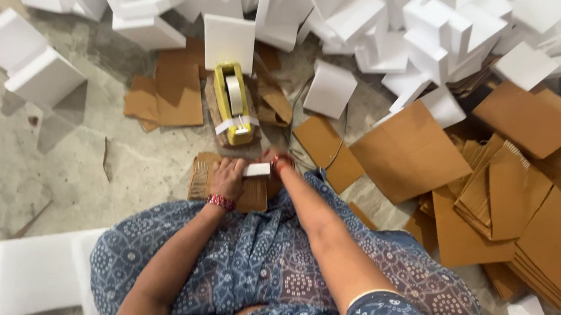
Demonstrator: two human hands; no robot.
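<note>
While seated on grey concrete floor (60, 153) | left hand (227, 179) curled over, gripping small white foam block (257, 170) on ridged brown cardboard bundle (253, 194) | right hand (279, 161) touching block's far end, grip unclear | block's long axis running left-right between hands | yellow tape dispenser (234, 102) just ahead

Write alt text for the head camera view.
Seen from above, a seated person's left hand and right hand hold a small white block over a corrugated cardboard piece. A yellow tape dispenser lies ahead, amid foam blocks and cardboard sheets.

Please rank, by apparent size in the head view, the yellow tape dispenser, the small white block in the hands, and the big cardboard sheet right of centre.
1. Cardboard sheet
2. Yellow tape dispenser
3. Small white block
</note>
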